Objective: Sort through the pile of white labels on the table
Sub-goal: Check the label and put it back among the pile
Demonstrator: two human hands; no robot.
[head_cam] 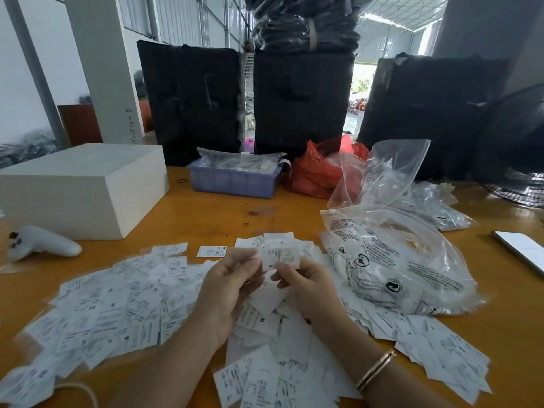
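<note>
- A white handheld controller (44,243) lies at the far left of the orange table (206,213), just in front of a white box (85,187).
- The pile of white labels (117,307) spreads across the near half of the table, from the left edge, under both forearms, to the right side; a few show size letters such as S and M.
- A single label (211,251) lies apart at the far edge of the pile.
- A blue tray (234,181) with clear packets stands at the back centre, in front of tall black wrapped bundles (303,104).
- The left hand (226,290) is raised above the middle of the pile, fingers curled, thumb and fingertips meeting at the left edge of a small held label (279,258).
- The right hand (309,285) pinches the same label at its lower right between thumb and forefinger, other fingers curled; a gold bracelet (375,369) sits on that wrist.
- A red plastic bag (315,175) lies beside the tray.
- Clear printed plastic bags (391,260) rest at the right, touching the pile.
- A phone (522,251) lies near the right edge, with a black fan (515,148) behind it.
</note>
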